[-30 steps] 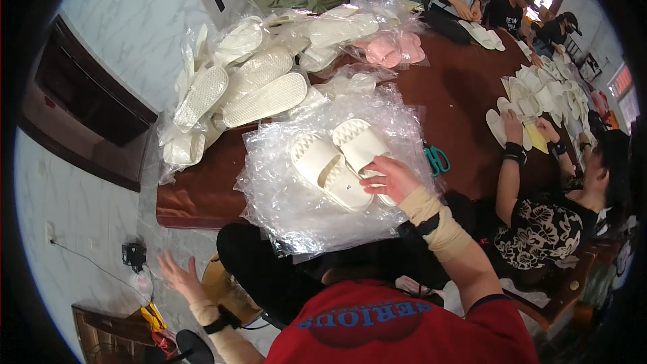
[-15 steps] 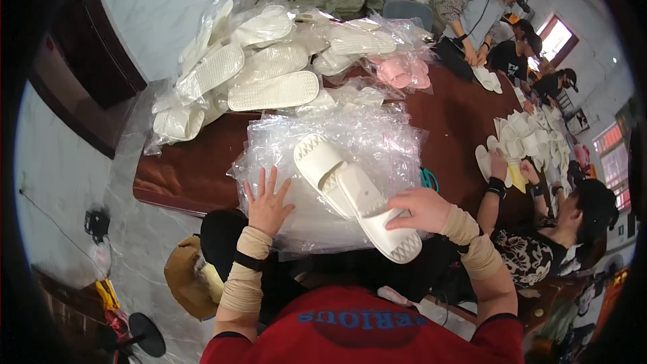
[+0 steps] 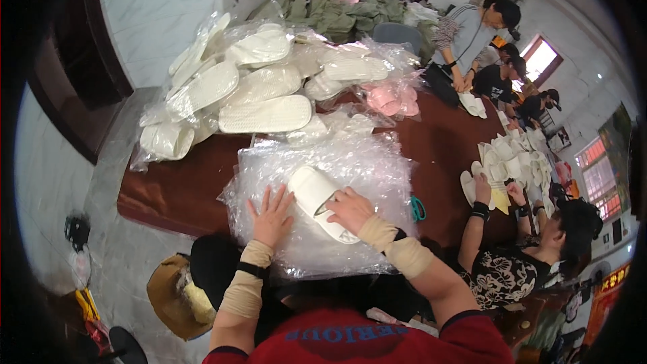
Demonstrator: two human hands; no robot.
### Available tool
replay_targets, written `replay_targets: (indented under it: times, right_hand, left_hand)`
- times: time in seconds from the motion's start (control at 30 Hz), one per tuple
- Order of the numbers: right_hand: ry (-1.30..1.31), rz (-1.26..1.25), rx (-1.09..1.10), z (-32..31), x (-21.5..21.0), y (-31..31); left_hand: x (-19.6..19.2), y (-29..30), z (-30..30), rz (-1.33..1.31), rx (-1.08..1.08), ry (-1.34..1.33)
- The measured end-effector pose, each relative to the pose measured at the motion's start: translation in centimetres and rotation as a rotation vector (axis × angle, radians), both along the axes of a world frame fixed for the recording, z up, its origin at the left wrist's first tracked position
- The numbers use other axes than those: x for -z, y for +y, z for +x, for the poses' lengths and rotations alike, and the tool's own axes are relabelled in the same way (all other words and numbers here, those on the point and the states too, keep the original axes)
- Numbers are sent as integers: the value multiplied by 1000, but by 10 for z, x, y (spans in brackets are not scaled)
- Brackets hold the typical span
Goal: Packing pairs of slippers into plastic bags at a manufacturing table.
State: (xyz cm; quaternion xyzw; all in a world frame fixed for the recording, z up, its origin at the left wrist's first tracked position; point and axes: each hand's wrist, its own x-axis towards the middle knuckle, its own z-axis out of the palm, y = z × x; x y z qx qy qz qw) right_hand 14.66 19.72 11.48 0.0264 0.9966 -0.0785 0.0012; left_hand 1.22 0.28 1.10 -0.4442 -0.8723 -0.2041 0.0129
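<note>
Slide sandal [image 3: 310,190], on stacked clear plastic bags [image 3: 313,257], runs upper left to lower right — the right hand [image 3: 349,211] nearer, touching it with fingers bent, grip unclear, the left hand [image 3: 271,218] splayed wide just beside it

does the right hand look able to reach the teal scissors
Probably yes: the scissors' handles lie uncovered beside the plastic bags, nothing tall between, though the right hand is on a slipper.
</note>
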Motion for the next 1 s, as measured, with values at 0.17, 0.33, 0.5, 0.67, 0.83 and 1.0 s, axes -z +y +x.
replay_targets:
  times: [0.17, 0.33, 0.5, 0.67, 0.83, 1.0]
  right_hand:
    - [37, -130, 28, 10, -27, 22]
    - [337, -127, 241, 56, -85, 96]
    - [311, 201, 510, 81, -111, 221]
    - [191, 222, 464, -11, -89, 214]
    - [155, 300, 0, -166, -31, 136]
    - [262, 367, -235, -268, 43, 38]
  left_hand:
    - [-11, -6, 9, 43, -54, 3]
    - [-16, -6, 10, 2, -116, 11]
    - [-17, -1, 7, 11, -112, 1]
    - [-16, -7, 3, 22, -111, -24]
    - [-10, -9, 2, 31, -112, -38]
    - [-12, -6, 0, 46, -102, -30]
